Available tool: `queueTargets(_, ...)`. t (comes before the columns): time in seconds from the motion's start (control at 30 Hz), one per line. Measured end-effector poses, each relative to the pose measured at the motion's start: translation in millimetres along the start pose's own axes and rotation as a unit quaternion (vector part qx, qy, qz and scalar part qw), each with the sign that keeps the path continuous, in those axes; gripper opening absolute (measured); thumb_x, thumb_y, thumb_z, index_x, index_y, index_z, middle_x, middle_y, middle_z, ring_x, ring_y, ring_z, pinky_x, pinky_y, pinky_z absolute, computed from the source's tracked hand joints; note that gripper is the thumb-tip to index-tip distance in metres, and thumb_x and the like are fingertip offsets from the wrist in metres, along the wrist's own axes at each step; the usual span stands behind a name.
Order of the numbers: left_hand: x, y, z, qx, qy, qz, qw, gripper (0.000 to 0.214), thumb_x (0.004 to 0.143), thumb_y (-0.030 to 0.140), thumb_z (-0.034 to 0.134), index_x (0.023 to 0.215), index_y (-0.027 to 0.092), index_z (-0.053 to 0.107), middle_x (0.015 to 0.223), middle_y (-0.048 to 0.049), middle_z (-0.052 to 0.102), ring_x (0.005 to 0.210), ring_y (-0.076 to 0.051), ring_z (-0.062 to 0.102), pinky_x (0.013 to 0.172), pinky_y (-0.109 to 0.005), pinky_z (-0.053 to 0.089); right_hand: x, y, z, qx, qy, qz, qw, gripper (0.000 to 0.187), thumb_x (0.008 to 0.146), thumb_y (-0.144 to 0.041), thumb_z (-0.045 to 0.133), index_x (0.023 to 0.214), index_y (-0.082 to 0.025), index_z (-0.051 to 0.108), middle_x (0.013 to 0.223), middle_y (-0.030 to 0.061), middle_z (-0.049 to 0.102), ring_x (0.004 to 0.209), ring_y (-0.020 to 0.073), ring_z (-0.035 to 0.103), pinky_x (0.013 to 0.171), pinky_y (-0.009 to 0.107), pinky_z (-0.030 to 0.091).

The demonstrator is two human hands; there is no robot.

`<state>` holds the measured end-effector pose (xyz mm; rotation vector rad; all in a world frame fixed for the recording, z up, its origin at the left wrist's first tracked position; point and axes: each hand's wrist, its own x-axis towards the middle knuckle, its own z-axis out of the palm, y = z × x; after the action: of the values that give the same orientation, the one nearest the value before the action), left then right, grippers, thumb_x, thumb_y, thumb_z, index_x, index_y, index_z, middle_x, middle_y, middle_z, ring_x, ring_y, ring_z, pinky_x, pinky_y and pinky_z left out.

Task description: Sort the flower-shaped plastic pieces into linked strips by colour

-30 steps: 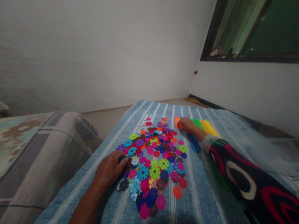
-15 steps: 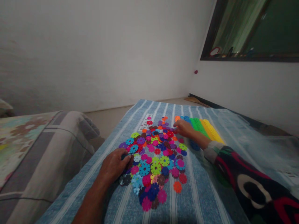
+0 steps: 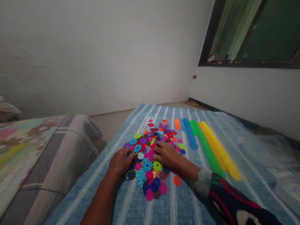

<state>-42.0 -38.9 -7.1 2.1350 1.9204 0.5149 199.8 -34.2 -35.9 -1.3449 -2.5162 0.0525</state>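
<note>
Grey, patterned fabric, a folded quilt (image 3: 70, 147), is lying at the far left, beside the blue striped cloth (image 3: 187, 206) that is covering the surface. The left hand (image 3: 122, 162) is resting on the cloth at the left edge of a pile of flower-shaped plastic discs (image 3: 150, 140). Its fingers are curling inward against the nearest discs, and I cannot tell whether they are gripping one. The pile, in many mixed colours, is lying in the middle of the cloth. The right hand (image 3: 167, 154) is lying palm-down on the pile's right half, fingers stretched out and loosely spread, closing on nothing. A lone orange disc (image 3: 177, 180) is lying just beside the right wrist. Further right, sorted rows are lying side by side: a short orange row (image 3: 177, 124), a blue row (image 3: 190, 137), a green row (image 3: 206, 147) and a long yellow row (image 3: 220, 151). A clear plastic sheet (image 3: 257, 140) is lying past them.
</note>
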Motion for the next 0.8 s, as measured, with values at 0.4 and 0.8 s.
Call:
queueTargets(0.4, -2.1, 2.9, 3.0, -0.032, 0.010, -0.020, 0.999, 0.010, 0.076, 0.022, 0.058, 0.075, 0.020, 0.068, 0.083, -0.0064, 0.073, 0.083, -0.024, 0.066, 0.074, -0.034, 0.048, -0.2, -22.1, -0.4, 0.028, -0.001, -0.055, 0.998, 0.021, 0.096, -0.036, 0.056, 0.095, -0.018, 0.068, 0.106, 0.0073, 0.064, 0.102, 0.0206, 0.056, 0.088, 0.032, 0.040)
queueTargets(0.8, -1.1, 3.5, 6.7, -0.044, 0.018, -0.016, 0.999, 0.019, 0.071, 0.010, 0.057, 0.083, 0.017, 0.070, 0.082, -0.0057, 0.072, 0.080, -0.022, 0.067, 0.075, -0.033, 0.049, 10.1, -23.8, -7.9, 0.039, -0.002, -0.052, 0.998, 0.017, 0.094, -0.032, 0.058, 0.097, -0.017, 0.067, 0.102, 0.0064, 0.064, 0.097, 0.0193, 0.056, 0.083, 0.030, 0.039)
